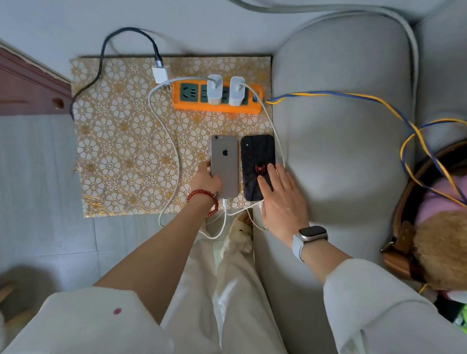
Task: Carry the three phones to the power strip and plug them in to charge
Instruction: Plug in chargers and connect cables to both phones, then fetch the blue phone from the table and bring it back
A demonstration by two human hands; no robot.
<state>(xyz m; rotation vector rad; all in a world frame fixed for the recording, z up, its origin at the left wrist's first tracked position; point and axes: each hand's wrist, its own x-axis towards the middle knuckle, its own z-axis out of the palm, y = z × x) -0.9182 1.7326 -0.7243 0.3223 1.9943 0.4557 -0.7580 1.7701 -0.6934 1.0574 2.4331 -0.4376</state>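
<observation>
Two phones lie face down side by side on a gold flower-patterned board (115, 143). The grey phone (225, 160) has a white cable in its near end; my left hand (205, 179) grips its lower left edge. The black phone (256, 156) with a red spider emblem also has a white cable at its near end; my right hand (279, 201) rests flat on its lower right corner. An orange power strip (217, 107) at the board's far side holds two white chargers (214, 90). A third white charger (159, 75) with a black cable lies unplugged beside the strip. Only these two phones show.
A grey sofa arm (337, 144) stands directly right of the board. A blue-and-yellow cord (339, 95) runs from the strip across the sofa. A red-brown door (18, 84) is at left, a plush toy (448, 242) at right, grey floor tiles (32, 179) in front.
</observation>
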